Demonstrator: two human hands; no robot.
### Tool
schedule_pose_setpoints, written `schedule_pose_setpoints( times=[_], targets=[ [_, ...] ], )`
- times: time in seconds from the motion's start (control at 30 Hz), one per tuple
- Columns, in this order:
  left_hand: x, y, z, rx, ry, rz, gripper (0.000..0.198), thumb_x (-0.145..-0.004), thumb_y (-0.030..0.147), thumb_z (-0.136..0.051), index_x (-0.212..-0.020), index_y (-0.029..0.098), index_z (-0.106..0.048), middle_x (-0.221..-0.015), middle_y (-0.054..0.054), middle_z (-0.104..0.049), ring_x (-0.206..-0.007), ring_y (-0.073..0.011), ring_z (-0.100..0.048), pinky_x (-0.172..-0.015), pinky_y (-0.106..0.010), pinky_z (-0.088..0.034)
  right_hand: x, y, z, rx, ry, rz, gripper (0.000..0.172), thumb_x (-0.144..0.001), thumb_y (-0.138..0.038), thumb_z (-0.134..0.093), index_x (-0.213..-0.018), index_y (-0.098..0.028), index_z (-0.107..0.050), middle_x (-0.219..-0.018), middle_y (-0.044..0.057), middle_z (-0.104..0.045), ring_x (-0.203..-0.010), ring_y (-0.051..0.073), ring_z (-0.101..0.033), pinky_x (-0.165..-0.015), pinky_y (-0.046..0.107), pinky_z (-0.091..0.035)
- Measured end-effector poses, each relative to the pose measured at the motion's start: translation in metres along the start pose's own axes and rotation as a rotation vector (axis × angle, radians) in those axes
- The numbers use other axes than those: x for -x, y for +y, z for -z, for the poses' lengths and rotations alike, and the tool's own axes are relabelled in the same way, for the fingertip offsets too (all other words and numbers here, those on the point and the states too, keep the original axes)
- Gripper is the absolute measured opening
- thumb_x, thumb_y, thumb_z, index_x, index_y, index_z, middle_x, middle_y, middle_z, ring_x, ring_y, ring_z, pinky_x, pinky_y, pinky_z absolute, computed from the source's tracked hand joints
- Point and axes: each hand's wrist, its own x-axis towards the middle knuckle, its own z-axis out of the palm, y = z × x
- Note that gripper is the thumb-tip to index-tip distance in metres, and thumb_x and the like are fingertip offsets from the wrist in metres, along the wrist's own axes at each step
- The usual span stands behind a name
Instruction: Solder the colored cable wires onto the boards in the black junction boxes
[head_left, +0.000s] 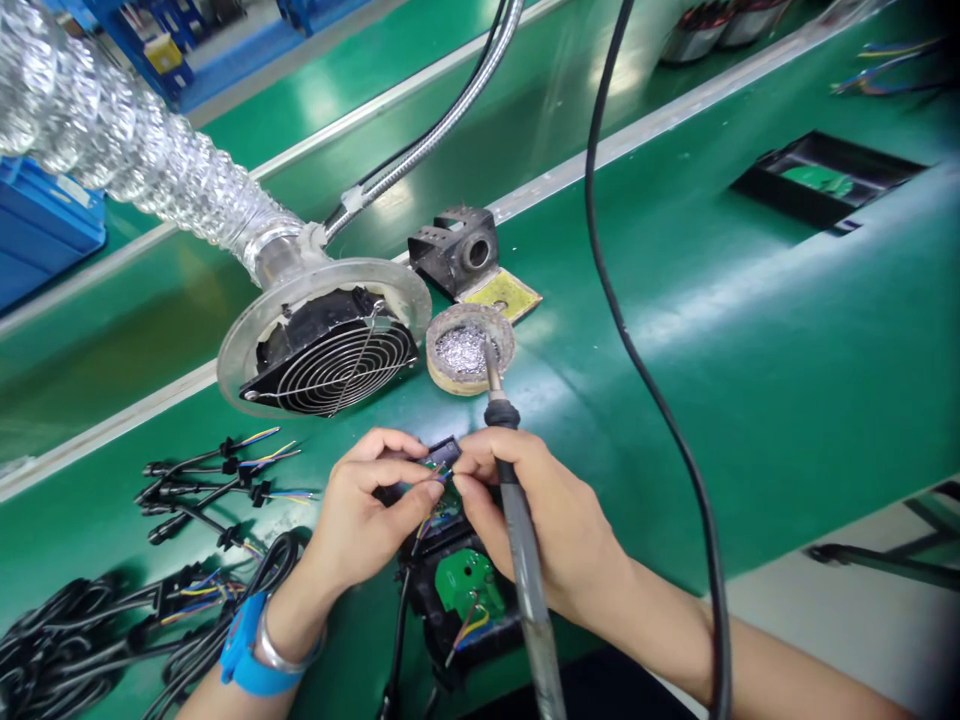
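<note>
My left hand (367,510), with a blue wrist strap (247,655), pinches a small black connector part (444,452) with coloured wires. My right hand (536,520) also pinches that part with thumb and forefinger while a soldering iron (517,530) rests across the hand, its tip pointing up towards a round tin of solder dross (469,349). Below both hands a black fixture (450,600) holds a small green circuit board (463,580) with coloured wires.
A fume extractor fan (330,355) on a silver flexible duct (127,140) lies behind my hands. A black iron stand with yellow sponge (469,255) sits beside it. Black cables with coloured leads (202,480) lie at left. The iron's cord (645,370) crosses the green bench (750,350).
</note>
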Motion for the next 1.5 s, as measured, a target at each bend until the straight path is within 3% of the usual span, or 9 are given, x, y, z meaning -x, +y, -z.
schedule_pose_setpoints(
  times=[0.17,0.37,0.47,0.6,0.73,0.83,0.97,1.5],
  targets=[
    [0.0,0.0,0.0,0.005,-0.018,-0.006,0.006,-0.078,0.019,-0.071,-0.078,0.022,-0.076,-0.095,-0.005,-0.063,-0.091,-0.0156,-0.062,-0.081,-0.029,-0.051,0.001,0.001,-0.002,-0.077,-0.042,-0.01,0.02,-0.088,-0.011,-0.052,-0.105,-0.021,-0.048,-0.084,-0.001,-0.06,-0.075,0.011,-0.057,-0.067,0.023,-0.048],
    [-0.004,0.002,-0.003,-0.074,0.026,0.021,0.007,-0.079,0.018,-0.067,-0.077,0.02,-0.074,-0.087,-0.004,-0.063,-0.087,-0.0154,-0.062,-0.079,-0.029,-0.051,-0.001,0.005,-0.004,0.103,-0.125,0.167,0.018,-0.092,-0.008,-0.043,-0.102,-0.018,-0.055,-0.076,0.002,-0.06,-0.069,0.015,-0.048,-0.064,0.027,-0.045],
    [-0.004,0.004,-0.008,-0.238,0.08,-0.023,0.011,-0.076,0.011,-0.063,-0.073,0.019,-0.071,-0.086,-0.003,-0.061,-0.082,-0.0142,-0.061,-0.074,-0.027,-0.05,-0.001,0.006,0.01,0.119,-0.144,0.21,0.022,-0.093,-0.009,-0.044,-0.108,-0.016,-0.059,-0.075,0.002,-0.064,-0.067,0.015,-0.05,-0.063,0.028,-0.046],
    [-0.004,0.004,-0.012,-0.345,0.076,-0.083,0.014,-0.074,0.007,-0.062,-0.07,0.018,-0.069,-0.087,-0.003,-0.061,-0.083,-0.0143,-0.061,-0.072,-0.026,-0.049,0.004,0.001,0.04,0.093,-0.078,0.194,0.044,-0.087,-0.006,-0.053,-0.13,-0.017,-0.052,-0.086,0.004,-0.068,-0.069,0.014,-0.057,-0.063,0.028,-0.049],
    [-0.004,0.002,-0.01,-0.334,0.053,-0.102,0.013,-0.074,0.007,-0.062,-0.071,0.018,-0.068,-0.088,-0.003,-0.061,-0.089,-0.0165,-0.063,-0.075,-0.027,-0.051,0.01,-0.003,0.058,0.049,-0.084,0.123,0.034,-0.084,-0.011,-0.054,-0.116,-0.017,-0.063,-0.078,0.006,-0.063,-0.064,0.014,-0.057,-0.055,0.028,-0.051],
    [-0.004,0.001,-0.008,-0.317,0.035,-0.107,0.013,-0.075,0.007,-0.061,-0.073,0.019,-0.067,-0.089,-0.004,-0.06,-0.092,-0.0175,-0.063,-0.079,-0.029,-0.053,0.013,-0.001,0.056,-0.082,-0.085,0.08,0.03,-0.079,-0.01,-0.053,-0.107,-0.016,-0.063,-0.071,0.003,-0.06,-0.053,0.012,-0.051,-0.046,0.027,-0.047],
    [-0.004,0.001,-0.008,-0.305,0.029,-0.118,0.013,-0.076,0.007,-0.06,-0.073,0.018,-0.066,-0.088,-0.004,-0.06,-0.092,-0.0174,-0.064,-0.08,-0.029,-0.054,0.012,0.006,0.048,-0.174,-0.1,0.063,0.029,-0.077,-0.007,-0.052,-0.103,-0.017,-0.061,-0.071,0.003,-0.059,-0.054,0.012,-0.053,-0.047,0.026,-0.047],
    [-0.004,0.0,-0.007,-0.342,0.004,-0.164,0.012,-0.077,0.008,-0.059,-0.074,0.017,-0.065,-0.091,-0.005,-0.059,-0.095,-0.0162,-0.063,-0.082,-0.026,-0.053,0.003,0.011,0.043,-0.158,-0.112,0.044,0.025,-0.077,-0.01,-0.052,-0.098,-0.019,-0.062,-0.066,0.0,-0.058,-0.05,0.011,-0.051,-0.045,0.024,-0.042]
  ],
)
